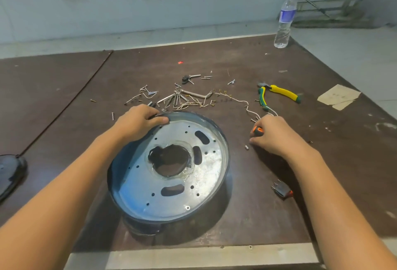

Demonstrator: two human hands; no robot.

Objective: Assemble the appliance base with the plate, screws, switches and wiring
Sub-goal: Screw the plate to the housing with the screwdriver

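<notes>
A round dark-blue appliance base (120,186) stands tilted on the brown table, with a silver perforated plate (206,171) inside it and a large hole in the middle. My left hand (137,122) grips the base's far rim, thumb on the inside. My right hand (272,134) lies on the table to the right of the base, fingers curled round an orange-and-black tool handle (257,130). Loose screws (148,92) and thin wiring (238,101) lie scattered behind the base. A small switch (281,189) with an orange end lies at the right.
Yellow-green pliers (277,93) lie at the right back. A water bottle (284,20) stands at the table's far corner. A piece of paper (338,98) is at the right edge, a black lid (9,175) at the left edge. A small metal sleeve (246,147) lies near my right hand.
</notes>
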